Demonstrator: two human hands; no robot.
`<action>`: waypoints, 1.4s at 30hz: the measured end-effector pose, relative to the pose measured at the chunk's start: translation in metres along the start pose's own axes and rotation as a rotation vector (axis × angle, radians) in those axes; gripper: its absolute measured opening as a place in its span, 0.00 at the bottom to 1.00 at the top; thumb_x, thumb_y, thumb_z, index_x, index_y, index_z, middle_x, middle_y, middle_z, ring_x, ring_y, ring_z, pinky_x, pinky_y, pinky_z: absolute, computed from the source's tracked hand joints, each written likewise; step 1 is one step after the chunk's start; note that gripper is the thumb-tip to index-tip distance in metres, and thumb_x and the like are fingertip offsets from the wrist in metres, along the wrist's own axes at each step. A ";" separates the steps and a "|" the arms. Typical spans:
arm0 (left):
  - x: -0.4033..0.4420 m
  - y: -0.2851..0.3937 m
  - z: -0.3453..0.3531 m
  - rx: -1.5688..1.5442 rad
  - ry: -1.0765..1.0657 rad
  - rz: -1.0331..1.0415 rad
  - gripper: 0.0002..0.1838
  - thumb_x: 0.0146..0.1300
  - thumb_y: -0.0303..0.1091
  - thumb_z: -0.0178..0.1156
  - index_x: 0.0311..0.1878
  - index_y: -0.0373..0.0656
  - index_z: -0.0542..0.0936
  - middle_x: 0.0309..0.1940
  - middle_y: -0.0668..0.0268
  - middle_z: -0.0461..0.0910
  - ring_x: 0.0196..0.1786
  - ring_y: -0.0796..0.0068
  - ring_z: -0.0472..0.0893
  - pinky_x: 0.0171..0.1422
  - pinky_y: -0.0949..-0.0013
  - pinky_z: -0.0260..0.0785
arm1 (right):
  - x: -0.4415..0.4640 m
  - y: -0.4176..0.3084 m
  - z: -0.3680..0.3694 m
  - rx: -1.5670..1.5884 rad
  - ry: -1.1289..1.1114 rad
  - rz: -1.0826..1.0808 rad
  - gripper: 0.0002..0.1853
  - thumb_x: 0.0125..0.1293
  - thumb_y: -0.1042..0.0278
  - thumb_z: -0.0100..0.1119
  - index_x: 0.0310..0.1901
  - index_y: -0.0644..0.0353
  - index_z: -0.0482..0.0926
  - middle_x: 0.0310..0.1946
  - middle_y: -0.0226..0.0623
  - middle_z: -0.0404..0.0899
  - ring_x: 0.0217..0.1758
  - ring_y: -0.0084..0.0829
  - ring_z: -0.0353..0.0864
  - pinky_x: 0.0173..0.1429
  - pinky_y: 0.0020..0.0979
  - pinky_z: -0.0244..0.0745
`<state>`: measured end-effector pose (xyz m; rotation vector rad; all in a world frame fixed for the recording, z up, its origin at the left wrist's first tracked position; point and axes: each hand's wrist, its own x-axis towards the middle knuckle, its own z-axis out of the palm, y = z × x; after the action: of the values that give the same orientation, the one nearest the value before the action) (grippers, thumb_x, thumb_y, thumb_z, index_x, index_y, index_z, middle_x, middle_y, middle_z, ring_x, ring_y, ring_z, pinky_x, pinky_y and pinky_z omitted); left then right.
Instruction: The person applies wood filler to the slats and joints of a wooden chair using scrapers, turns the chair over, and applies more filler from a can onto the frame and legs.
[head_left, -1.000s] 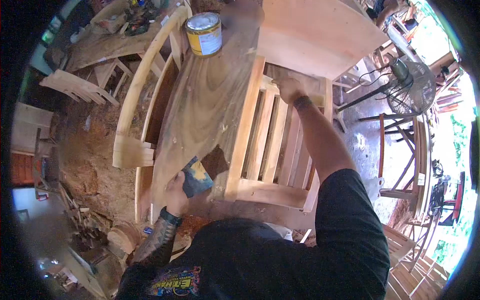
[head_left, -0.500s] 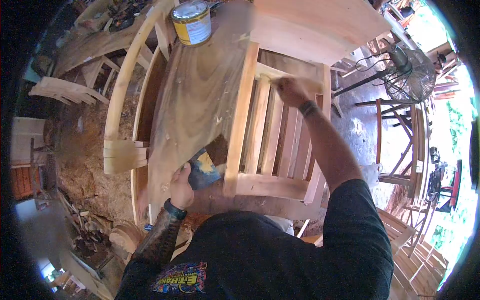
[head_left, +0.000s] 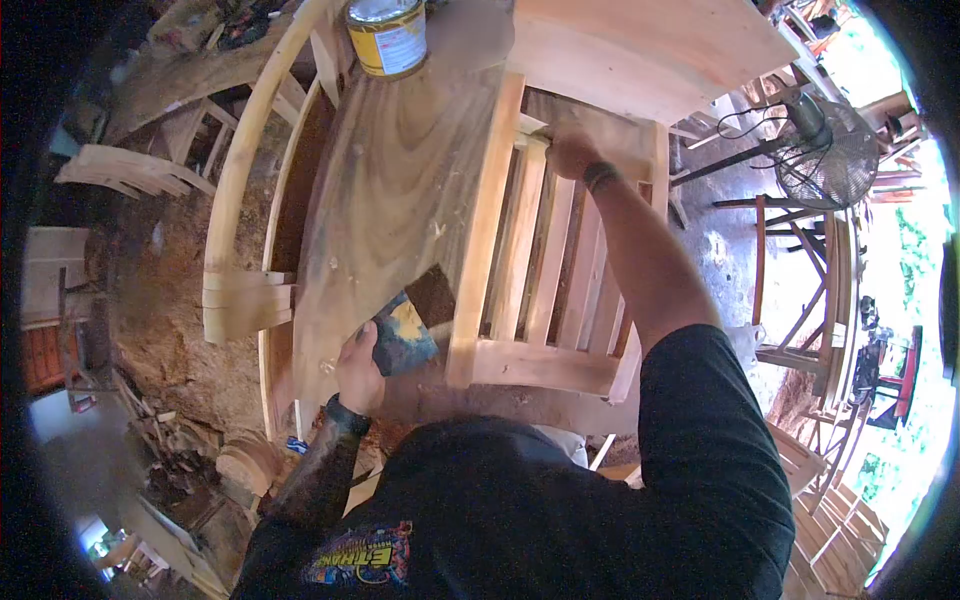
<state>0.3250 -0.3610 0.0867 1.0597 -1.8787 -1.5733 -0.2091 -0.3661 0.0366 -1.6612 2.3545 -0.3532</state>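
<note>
A slatted wooden frame (head_left: 485,225) lies on the brown wooden tabletop (head_left: 385,180). Over the far end of its slats is my right hand (head_left: 572,152), closed on something I cannot make out. Below and left, my left hand (head_left: 360,370) grips a dark, flat plate (head_left: 405,338) with a yellowish smear on it. A dark brown square piece (head_left: 432,294) lies on the tabletop between this plate and the frame. At the top of the view stands a yellow can (head_left: 388,40) with a white label.
A large pale board (head_left: 640,55) rises behind the frame. A curved wooden chair part (head_left: 240,180) borders the tabletop on the left. On the right stand a black fan (head_left: 825,155) and a wooden rack (head_left: 835,290). More chair parts (head_left: 135,170) are at the far left.
The tabletop, can and frame have shifted up and slightly left in view. My right hand has moved a little over the slat ends; my left hand still holds the plate.
</note>
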 end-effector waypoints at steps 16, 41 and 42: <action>0.013 -0.023 -0.004 0.338 -0.043 0.261 0.17 0.74 0.26 0.48 0.61 0.32 0.78 0.52 0.52 0.84 0.56 0.53 0.83 0.64 0.58 0.71 | -0.089 -0.057 0.019 0.117 -0.033 0.106 0.19 0.57 0.81 0.51 0.50 0.60 0.82 0.46 0.55 0.83 0.53 0.56 0.83 0.59 0.50 0.79; -0.027 -0.015 -0.003 -0.200 -0.111 0.002 0.14 0.78 0.30 0.52 0.60 0.37 0.80 0.48 0.53 0.84 0.51 0.57 0.84 0.58 0.62 0.74 | -0.318 -0.224 0.068 0.253 0.025 0.094 0.23 0.56 0.76 0.55 0.56 0.62 0.80 0.52 0.47 0.82 0.58 0.50 0.80 0.66 0.44 0.76; -0.030 -0.013 -0.002 -0.208 -0.118 -0.003 0.14 0.78 0.29 0.52 0.60 0.37 0.80 0.47 0.53 0.84 0.50 0.57 0.84 0.57 0.62 0.74 | -0.322 -0.229 0.066 0.189 -0.036 0.094 0.23 0.55 0.75 0.55 0.56 0.64 0.80 0.53 0.47 0.82 0.59 0.50 0.80 0.66 0.44 0.76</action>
<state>0.3480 -0.3386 0.0781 0.8970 -1.7412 -1.8230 0.1209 -0.1402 0.0675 -1.4541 2.2844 -0.5058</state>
